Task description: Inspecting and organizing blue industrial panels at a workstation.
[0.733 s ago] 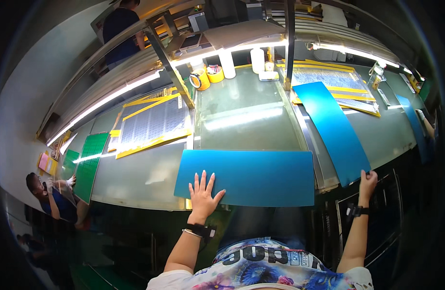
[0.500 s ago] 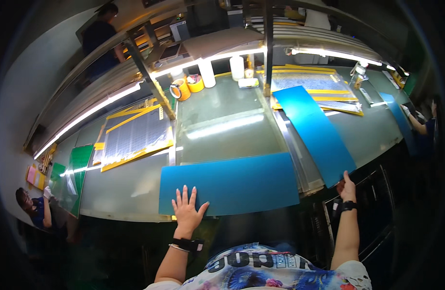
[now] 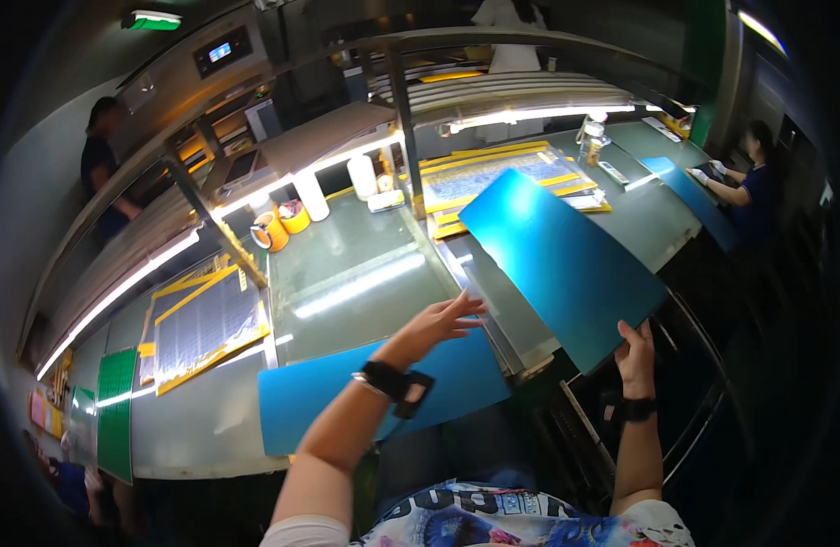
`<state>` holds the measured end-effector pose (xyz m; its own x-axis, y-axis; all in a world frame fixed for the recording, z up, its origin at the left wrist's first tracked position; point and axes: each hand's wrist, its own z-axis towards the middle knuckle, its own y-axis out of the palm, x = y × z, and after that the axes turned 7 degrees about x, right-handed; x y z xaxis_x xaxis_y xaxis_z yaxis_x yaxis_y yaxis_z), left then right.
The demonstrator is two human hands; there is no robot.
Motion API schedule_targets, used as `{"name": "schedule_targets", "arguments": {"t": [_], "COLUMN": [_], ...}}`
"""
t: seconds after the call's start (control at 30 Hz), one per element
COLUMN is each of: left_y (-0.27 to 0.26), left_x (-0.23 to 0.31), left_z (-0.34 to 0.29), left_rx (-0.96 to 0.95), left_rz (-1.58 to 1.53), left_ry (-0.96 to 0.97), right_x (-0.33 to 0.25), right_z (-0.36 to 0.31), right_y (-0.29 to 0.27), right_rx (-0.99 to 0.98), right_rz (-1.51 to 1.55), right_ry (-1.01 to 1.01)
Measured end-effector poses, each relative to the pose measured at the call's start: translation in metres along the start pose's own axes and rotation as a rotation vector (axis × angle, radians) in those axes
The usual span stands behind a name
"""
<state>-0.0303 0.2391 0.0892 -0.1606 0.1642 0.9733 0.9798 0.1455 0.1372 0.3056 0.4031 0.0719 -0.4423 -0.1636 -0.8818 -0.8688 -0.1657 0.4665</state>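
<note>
A rectangular blue sheet (image 3: 566, 273) slants off the table on the right, its far end lying towards the yellow-edged panels. My right hand (image 3: 635, 354) holds its near right corner, thumb on top and fingers below. A second blue sheet (image 3: 324, 401) lies flat along the near edge of the table (image 3: 196, 433). My left hand (image 3: 445, 321) is in the air above this sheet's far side, fingers stretched out and holding nothing. My left forearm hides part of the lying sheet.
Yellow-edged panels lie at left (image 3: 206, 328) and at back right (image 3: 493, 173). Orange tape rolls (image 3: 270, 232) and white cylinders (image 3: 310, 197) stand at the back. Posts (image 3: 403, 137) carry a lit shelf. A metal-framed rack (image 3: 702, 365) is below right. A co-worker (image 3: 757, 187) sits far right.
My left hand has lifted off the lying sheet and swung right. The slanted sheet's near end has risen in my right hand. The view has turned right.
</note>
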Motion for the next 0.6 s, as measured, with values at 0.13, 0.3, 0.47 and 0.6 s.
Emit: {"name": "schedule_targets", "arguments": {"t": [0.13, 0.3, 0.47, 0.6], "left_y": [0.069, 0.117, 0.092, 0.098], "left_x": [-0.024, -0.072, -0.109, -0.101], "left_z": [0.073, 0.121, 0.130, 0.122], "left_rx": [-0.296, 0.083, 0.186, 0.082], "left_rz": [-0.744, -1.082, -0.981, -0.925], "left_ry": [-0.024, -0.039, -0.026, -0.117], "right_x": [0.003, 0.027, 0.071, 0.075], "right_z": [-0.025, -0.037, -0.026, -0.021], "right_y": [-0.011, 0.021, 0.010, 0.004], "right_rx": [-0.239, -0.568, -0.747, -0.756], "right_rz": [-0.628, -1.399, -1.299, -1.199], "right_ry": [-0.448, -0.906, -0.811, -0.971]}}
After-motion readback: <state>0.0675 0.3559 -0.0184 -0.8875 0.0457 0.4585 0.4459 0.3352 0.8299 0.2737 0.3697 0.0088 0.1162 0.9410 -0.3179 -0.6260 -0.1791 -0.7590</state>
